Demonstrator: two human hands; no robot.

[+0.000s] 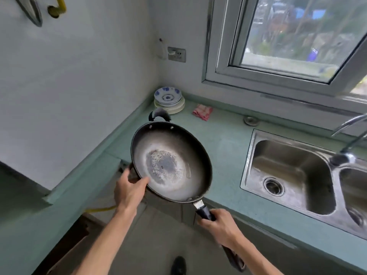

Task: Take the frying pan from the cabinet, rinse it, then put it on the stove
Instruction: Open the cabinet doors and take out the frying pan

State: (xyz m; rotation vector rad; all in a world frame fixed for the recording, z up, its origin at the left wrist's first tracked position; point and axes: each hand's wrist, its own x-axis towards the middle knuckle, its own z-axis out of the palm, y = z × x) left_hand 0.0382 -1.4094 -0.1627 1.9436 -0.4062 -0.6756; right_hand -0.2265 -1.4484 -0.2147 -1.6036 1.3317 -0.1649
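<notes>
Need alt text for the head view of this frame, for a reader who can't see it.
A person holds a worn frying pan above a green counter, right hand on the handle and left hand on the rim. A steel sink lies to the right under a window; stacked plates sit in the corner.

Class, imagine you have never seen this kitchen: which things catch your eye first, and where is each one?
First the frying pan, held in mid-air at the centre over the green counter, its base worn in the middle. The left hand grips its rim and the right hand its dark handle. To the right lies a steel sink under a window; stacked plates sit in the far corner.
</notes>
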